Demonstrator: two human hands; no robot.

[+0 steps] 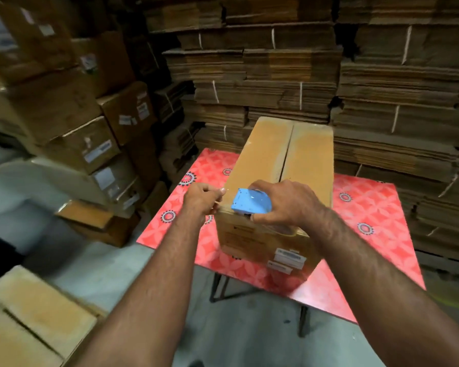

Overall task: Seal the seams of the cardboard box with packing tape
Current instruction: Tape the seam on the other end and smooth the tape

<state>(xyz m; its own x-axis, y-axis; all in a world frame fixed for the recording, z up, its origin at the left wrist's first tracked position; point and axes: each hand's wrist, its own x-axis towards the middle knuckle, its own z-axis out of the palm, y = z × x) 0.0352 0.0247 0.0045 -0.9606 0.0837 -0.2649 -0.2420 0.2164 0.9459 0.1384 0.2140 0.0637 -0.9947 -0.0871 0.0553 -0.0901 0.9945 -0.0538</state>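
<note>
Cardboard box (281, 165) standing on a red patterned table (368, 207), its top flaps closed and the centre seam (288, 152) running away from the viewer, apparently still untaped along the visible length. Right hand (284, 205) curls around a blue tape dispenser (251, 202) held at the near top edge of the box, where the seam meets the front face. Left hand (207, 200) sits just beside the dispenser at the near left corner, thumb and forefinger pinched together on what appears to be the free end of clear tape (219, 202); the tape itself is too faint to confirm. Stacks of flattened cartons (276, 83) fill the background, and another box (32, 319) lies at lower left. Judged risks: if the pinched end is anchored off-centre, the strip would drift away from the seam as the dispenser travels; slack between the hands could let clear tape fold onto itself or wrinkle; uneven pressure could leave the flaps gapped beneath the strip.
</note>
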